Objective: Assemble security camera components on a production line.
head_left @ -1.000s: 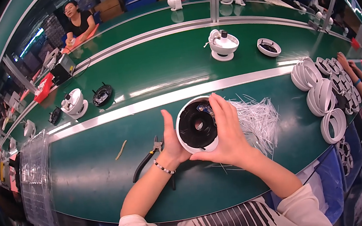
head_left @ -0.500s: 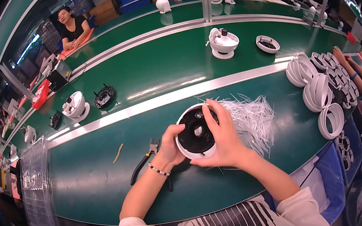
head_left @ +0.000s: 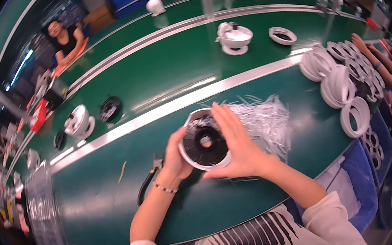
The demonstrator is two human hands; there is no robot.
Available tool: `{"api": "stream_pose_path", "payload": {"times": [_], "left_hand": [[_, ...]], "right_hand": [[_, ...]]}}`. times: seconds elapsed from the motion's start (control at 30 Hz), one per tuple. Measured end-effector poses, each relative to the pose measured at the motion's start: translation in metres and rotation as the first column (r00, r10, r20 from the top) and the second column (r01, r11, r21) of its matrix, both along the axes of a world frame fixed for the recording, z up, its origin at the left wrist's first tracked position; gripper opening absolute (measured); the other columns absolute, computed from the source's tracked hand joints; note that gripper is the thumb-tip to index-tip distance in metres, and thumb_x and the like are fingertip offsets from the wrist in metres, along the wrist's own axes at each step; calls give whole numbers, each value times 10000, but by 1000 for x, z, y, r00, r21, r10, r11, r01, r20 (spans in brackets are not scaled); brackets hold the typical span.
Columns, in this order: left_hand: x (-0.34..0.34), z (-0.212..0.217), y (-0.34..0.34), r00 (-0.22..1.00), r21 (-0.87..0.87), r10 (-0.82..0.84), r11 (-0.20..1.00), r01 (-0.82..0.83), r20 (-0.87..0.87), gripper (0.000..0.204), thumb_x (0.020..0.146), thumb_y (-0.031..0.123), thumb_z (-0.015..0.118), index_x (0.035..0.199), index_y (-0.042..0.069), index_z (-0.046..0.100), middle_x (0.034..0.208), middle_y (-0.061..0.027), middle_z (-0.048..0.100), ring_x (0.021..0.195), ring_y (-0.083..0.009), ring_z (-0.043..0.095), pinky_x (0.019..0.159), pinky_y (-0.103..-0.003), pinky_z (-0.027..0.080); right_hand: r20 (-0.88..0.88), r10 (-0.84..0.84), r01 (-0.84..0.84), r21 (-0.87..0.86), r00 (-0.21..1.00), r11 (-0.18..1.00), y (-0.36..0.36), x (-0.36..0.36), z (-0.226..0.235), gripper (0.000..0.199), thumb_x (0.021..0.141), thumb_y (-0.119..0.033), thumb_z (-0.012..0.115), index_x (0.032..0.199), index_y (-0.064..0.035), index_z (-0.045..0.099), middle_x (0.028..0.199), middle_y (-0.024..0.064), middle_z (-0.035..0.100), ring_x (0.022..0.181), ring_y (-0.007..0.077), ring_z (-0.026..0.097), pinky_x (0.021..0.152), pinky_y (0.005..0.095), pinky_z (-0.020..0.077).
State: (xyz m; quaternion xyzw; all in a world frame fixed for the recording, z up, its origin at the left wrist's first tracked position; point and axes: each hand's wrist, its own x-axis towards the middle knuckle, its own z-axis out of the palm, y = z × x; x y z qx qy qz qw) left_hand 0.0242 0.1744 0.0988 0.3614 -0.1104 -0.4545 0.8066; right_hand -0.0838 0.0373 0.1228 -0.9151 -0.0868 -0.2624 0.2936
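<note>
Both hands cradle a round white housing (head_left: 204, 142) over the green worktop (head_left: 118, 205).
Left hand (head_left: 176, 154) grips its nine o'clock rim; right hand (head_left: 237, 142), fingers extended, presses its three o'clock side.

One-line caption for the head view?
Both hands, left and right, hold a round white housing over a green workbench.

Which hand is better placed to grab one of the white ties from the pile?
Right, likely. The right hand lies over the round housing directly beside the white tie pile; the left hand cups the housing's far side.
</note>
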Motion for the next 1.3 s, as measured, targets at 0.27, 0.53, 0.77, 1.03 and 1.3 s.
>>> {"api": "stream_pose_path", "payload": {"times": [0.27, 0.53, 0.77, 1.03, 1.3], "left_hand": [[59, 19, 2, 1000, 132, 1, 991, -5, 26, 599, 842, 465, 289, 1205, 3, 402, 1175, -170, 483, 1064, -295, 495, 889, -443, 424], [161, 3, -62, 996, 24, 81, 996, -82, 42, 435, 911, 332, 265, 1113, -4, 454, 1068, -168, 528, 949, -286, 548, 841, -454, 455], [214, -29, -124, 890, 250, 340, 873, -419, 304, 441, 867, 426, 416, 1011, 18, 500, 908, -94, 568, 815, -224, 577, 639, -407, 484], [258, 6, -44, 22, 18, 9, 310, -951, 1000, 298, 811, 281, 477, 766, 19, 612, 754, -198, 600, 724, -358, 582, 682, -415, 471], [300, -5, 61, 303, 422, -527, 119, -899, 794, 387, 654, 242, 640, 938, -7, 559, 979, -216, 575, 926, -330, 560, 818, -378, 447]], "right_hand": [[245, -453, 509, -275, 857, 816, -78, -98, 46, 543, 615, -276, 705, 1083, -68, 523, 1238, 139, 423, 1177, 354, 330, 970, 449, 251], [316, -908, 925, -346, 275, 160, -204, -256, -27, 346, 702, -158, 651, 987, 16, 561, 1050, 160, 542, 994, 305, 491, 888, 382, 358], [19, -878, 872, -130, 479, 473, -234, -274, -59, 122, 786, -68, 579, 873, 19, 582, 909, 123, 574, 886, 260, 539, 854, 343, 388], [-28, -842, 836, -104, 539, 539, -202, -246, -26, 165, 762, -135, 600, 831, 9, 643, 812, 121, 638, 791, 249, 602, 787, 352, 434], [473, -831, 956, -122, 292, 267, -202, -270, -19, 95, 801, 6, 546, 876, 45, 588, 903, 130, 603, 919, 262, 562, 824, 342, 428]]}}
